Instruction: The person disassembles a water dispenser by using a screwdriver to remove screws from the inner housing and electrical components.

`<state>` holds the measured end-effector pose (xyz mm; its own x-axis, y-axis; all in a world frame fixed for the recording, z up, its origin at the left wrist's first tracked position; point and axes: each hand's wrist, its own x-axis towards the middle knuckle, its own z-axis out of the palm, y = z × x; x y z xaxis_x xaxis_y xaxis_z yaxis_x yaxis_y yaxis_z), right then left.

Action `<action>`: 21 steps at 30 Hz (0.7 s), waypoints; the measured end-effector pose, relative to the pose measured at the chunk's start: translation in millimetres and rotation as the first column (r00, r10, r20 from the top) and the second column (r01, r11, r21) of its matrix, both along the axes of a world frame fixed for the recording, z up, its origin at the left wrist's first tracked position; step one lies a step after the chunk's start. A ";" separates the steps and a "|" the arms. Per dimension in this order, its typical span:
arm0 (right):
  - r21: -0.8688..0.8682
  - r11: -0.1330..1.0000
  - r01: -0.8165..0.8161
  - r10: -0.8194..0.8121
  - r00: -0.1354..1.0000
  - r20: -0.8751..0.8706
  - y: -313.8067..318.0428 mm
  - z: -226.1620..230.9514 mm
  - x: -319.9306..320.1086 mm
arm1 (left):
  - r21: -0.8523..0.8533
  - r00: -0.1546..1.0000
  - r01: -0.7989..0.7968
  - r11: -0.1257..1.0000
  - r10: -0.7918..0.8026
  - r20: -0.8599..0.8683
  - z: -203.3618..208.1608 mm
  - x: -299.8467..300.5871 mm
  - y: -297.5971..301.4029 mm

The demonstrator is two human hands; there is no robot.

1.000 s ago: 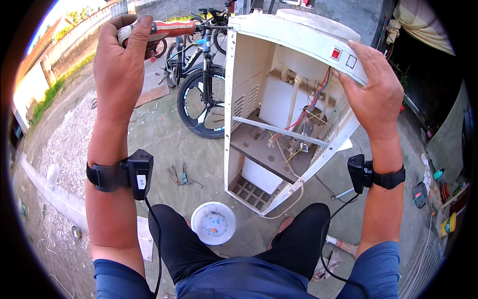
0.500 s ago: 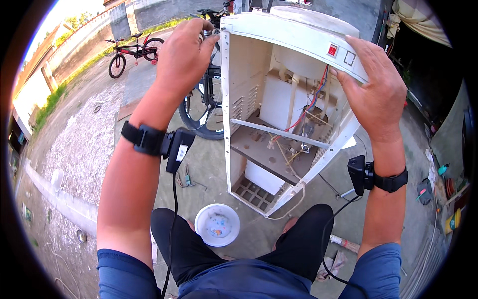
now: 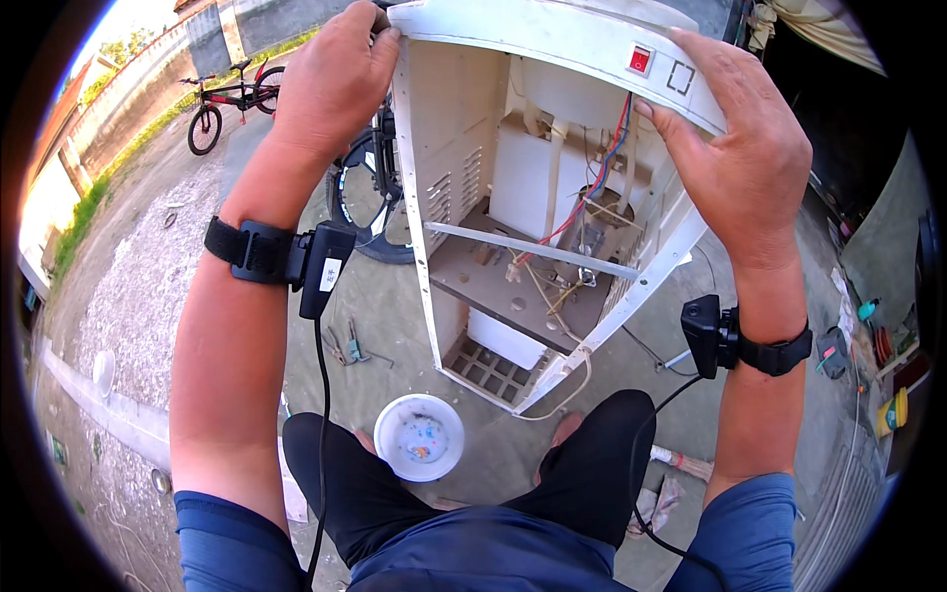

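Observation:
A white water dispenser cabinet [image 3: 643, 291] stands before me, its front uncovered. Inside show a white tank, pale tubes and red and blue wires [image 3: 614, 163]. Across its top runs a curved white panel [image 3: 533, 39] with a red rocker switch [image 3: 640, 60]. My left hand [image 3: 335, 84] is closed at the panel's left end, fingers bent together; whatever lies between them is hidden. With the thumb below the edge and the fingers above, my right hand [image 3: 740, 148] grips the panel's right end. A metal bar [image 3: 533, 251] crosses the open front.
A white bucket [image 3: 452, 464] with small colourful bits inside stands between my feet. Pliers [image 3: 353, 342] lie left of the cabinet. One bicycle [image 3: 380, 197] is close behind it, another [image 3: 232, 96] farther left. Cables hang from the black devices strapped to my wrists.
In the view, the cabinet has shifted left and up, its top most of all; the surroundings have slid left too. Both hands stay at the panel's ends.

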<state>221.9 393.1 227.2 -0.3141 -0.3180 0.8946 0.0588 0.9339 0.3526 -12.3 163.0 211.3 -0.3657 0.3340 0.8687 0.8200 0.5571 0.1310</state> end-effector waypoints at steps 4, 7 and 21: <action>-0.014 1.000 0.010 -0.010 1.000 0.010 -0.4 -2.2 -1.3 | 0.003 0.996 -0.037 0.999 0.037 0.078 -1.1 -6.5 2.0; 0.027 1.000 0.014 -0.014 1.000 -0.027 0.2 -0.6 -1.5 | -0.001 0.999 -0.020 1.000 0.020 0.037 3.4 -16.8 -1.3; 0.073 0.997 -0.031 0.037 0.996 -0.083 -7.9 3.7 -4.7 | 0.365 0.705 0.248 0.897 -0.426 0.568 -3.1 -1.7 -8.9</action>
<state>217.2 385.1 230.9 -0.2262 -0.3918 0.8918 0.0596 0.9082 0.4142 -14.0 154.1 208.2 -0.7526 0.3537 0.5554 0.6288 0.1356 0.7657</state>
